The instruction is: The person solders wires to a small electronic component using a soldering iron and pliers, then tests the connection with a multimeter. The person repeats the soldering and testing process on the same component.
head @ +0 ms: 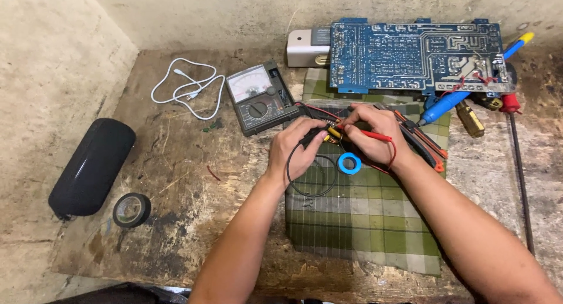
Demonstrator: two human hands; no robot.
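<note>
On the near checked green cloth (pixel 363 222) a blue tape roll (pixel 349 163) lies just beside both hands. The step looks like probing a small yellow component (pixel 334 131): the left hand (pixel 296 148) is closed on the black probe (pixel 314 137), the right hand (pixel 375 134) pinches the red probe (pixel 375 136), tips meeting between them. Next calls for steady contact and a glance at the analogue meter (pixel 258 96), far left.

Your single head camera looks steeply down from close above onto the workbench (pixel 176 181), facing the rear wall (pixel 234 11).
</note>
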